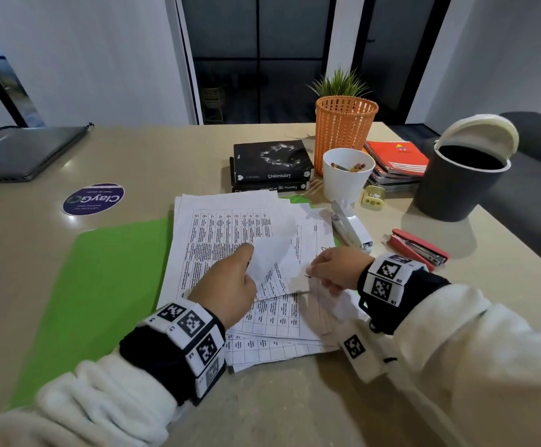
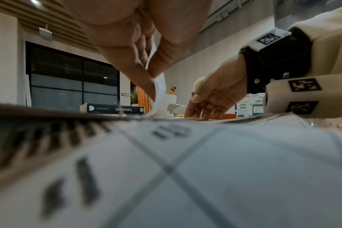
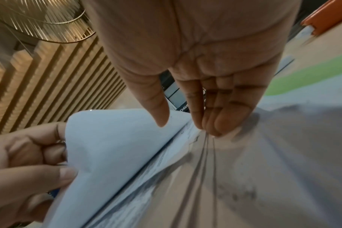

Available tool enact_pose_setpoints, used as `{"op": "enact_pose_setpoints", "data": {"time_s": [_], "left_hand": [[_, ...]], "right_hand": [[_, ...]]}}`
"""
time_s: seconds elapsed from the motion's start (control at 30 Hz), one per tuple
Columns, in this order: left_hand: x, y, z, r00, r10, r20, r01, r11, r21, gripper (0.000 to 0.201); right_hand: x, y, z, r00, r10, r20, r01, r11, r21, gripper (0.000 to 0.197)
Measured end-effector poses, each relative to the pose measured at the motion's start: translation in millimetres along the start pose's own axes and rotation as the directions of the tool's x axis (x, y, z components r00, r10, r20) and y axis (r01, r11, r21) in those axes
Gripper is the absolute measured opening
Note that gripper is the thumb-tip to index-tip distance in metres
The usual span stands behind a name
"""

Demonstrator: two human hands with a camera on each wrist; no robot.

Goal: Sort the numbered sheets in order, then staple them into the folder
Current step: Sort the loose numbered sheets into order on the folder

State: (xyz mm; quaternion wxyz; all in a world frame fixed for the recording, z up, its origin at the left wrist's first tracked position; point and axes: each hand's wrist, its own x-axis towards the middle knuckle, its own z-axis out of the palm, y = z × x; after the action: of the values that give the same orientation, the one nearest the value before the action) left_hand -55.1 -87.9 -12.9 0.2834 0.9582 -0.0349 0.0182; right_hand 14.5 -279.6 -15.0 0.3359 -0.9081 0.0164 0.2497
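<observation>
Left grip [image 1: 230, 282] pinching a lifted sheet corner [image 1: 275, 250]; right grip [image 1: 333, 269], fingers straight, pressing the fanned sheets [image 1: 227, 227].
Sheets lie unsorted on the green folder [image 1: 101, 285]; beyond, white stapler [image 1: 351, 227] untouched: sorting and stapling remain.

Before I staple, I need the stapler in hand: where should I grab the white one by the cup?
Grip the white stapler across its long body, near the middle, coming from above with the right hand, which is nearest. It lies flat and angled on the table, both long sides exposed; the white cup crowds only its far end.
</observation>
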Motion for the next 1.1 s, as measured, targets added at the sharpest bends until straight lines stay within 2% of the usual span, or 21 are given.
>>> {"op": "enact_pose_setpoints", "data": {"time_s": [0.27,0.53,0.67,0.8,0.87,1.0,1.1], "left_hand": [[1,1,0,0.997,-0.053,-0.049,0.052,0.999,-0.016,0.022],[3,0,1,0.997,-0.053,-0.05,0.053,0.999,-0.003,0.023],[4,-3,2,0.997,-0.046,-0.057,0.045,0.999,-0.021,0.027],[4,-3,3,0.997,-0.041,-0.07,0.04,0.999,-0.017,0.031],[3,-2,2,0.997,-0.04,-0.07,0.04,0.999,-0.008,0.032],[3,-2,2,0.997,-0.051,-0.062,0.049,0.998,-0.031,0.046],[3,-2,2,0.997,-0.06,-0.057,0.055,0.995,-0.086,0.068]], "right_hand": [[7,-8,9,0.999,0.016,0.046,-0.01,0.993,-0.121,0.021],[9,-19,17,0.994,0.084,0.064,-0.071,0.981,-0.179,0.046],[15,-22,27,0.998,0.056,0.016,-0.048,0.948,-0.315,0.04],[13,-30,35,0.997,0.046,-0.057,-0.064,0.922,-0.383,0.05],[5,-35,34,0.998,0.027,-0.05,-0.045,0.905,-0.422,0.047],[-1,-39,30,1.0,0.006,0.029,0.008,0.879,-0.477,0.038],[-2,-42,32,0.999,-0.001,0.051,0.025,0.877,-0.481,0.031]]}}
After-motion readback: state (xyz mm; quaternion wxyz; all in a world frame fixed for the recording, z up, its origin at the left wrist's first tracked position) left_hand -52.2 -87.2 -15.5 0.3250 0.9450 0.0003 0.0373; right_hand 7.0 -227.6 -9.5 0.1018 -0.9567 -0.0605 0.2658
